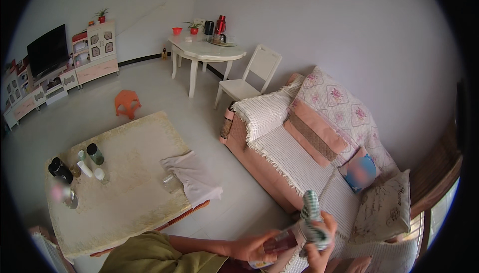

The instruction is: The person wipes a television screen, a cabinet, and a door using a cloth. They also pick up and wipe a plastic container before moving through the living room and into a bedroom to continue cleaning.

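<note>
Low in the view, my left hand grips a clear container that looks dark red inside; motion blur hides its details. My right hand is closed around a green-and-white checked cloth. Part of the cloth sticks up above my fingers, and its lower part lies against one end of the container. Both hands are in front of the sofa seat, which has a white fringed woven cover.
Left of me, a coffee table under a patterned cloth bears a black kettle, jars, a glass mug and a grey cloth. Cushions line the sofa. Farther off are an orange stool, a white chair and a dining table.
</note>
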Motion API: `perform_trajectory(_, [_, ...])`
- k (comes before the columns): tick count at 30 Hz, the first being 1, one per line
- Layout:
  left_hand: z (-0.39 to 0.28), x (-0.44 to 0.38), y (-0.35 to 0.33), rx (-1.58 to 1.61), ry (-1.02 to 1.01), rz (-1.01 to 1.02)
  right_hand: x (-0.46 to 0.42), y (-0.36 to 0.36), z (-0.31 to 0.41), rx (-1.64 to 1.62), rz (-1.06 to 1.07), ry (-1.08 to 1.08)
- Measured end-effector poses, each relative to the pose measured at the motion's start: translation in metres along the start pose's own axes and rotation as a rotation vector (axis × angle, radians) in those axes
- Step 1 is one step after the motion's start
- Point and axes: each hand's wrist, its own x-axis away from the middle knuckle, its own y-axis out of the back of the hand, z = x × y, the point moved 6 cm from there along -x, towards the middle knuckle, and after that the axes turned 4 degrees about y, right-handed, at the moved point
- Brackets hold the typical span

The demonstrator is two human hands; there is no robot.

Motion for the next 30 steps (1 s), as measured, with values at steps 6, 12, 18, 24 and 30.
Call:
perform_trajectory(6, [0.005,-0.044,0.034,-0.007,0.0,0.012,-0.045,-0.022,-0.086,-0.328,0.51,-0.462])
perform_trajectory(12, [0.016,-0.088,0.099,0.211,-0.005,-0.003,-0.096,-0.055,-0.194,-0.701,0.582,-0.495])
perform_trajectory(18, [-0.009,-0.141,0.174,0.506,-0.226,-0.066,-0.153,-0.085,-0.278,-0.783,0.314,-0.757])
perform_trajectory(24, [-0.017,-0.164,0.262,0.126,-0.177,-0.346,-0.199,-0.157,-0.36,-0.929,-0.227,-0.966])
perform_trajectory(30, [-0.028,-0.169,0.363,-0.229,-0.159,-0.938,-0.209,-0.251,-0.373,-0.967,0.098,-1.015])
